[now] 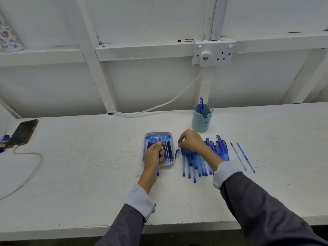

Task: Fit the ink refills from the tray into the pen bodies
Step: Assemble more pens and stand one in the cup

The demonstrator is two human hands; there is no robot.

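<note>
The tray [170,164] sits on the white table [88,157] just ahead of the person; dark blue refills [169,150] lie in it side by side, pointing to 12 o'clock. The left hand [154,156] hovers over the tray's 7 o'clock corner, its fingers curled round a pen [160,139] whose metal tip points to 12 o'clock and whose tail sticks out below the wrist. At 3 o'clock of the tray lies the heap of pen bodies [195,164], clear blue tubes fanned out; a loose cap [177,153] rests between tray and heap. The right hand [191,141] is over the heap's 12 o'clock end with fingers bent downward; whether they pinch anything I cannot tell. Two thin pieces [242,157] lie apart at 3 o'clock of the heap; a pale cup [202,119] at 12 o'clock of it holds one pen.

The refills are likely very light, thin and a little springy, so they would bend if pushed from the far end; best pinched near the tip with two fingers and fed in straight. The bodies look smooth, stiff and apt to roll; a firm grip round the middle should steady one.
</note>
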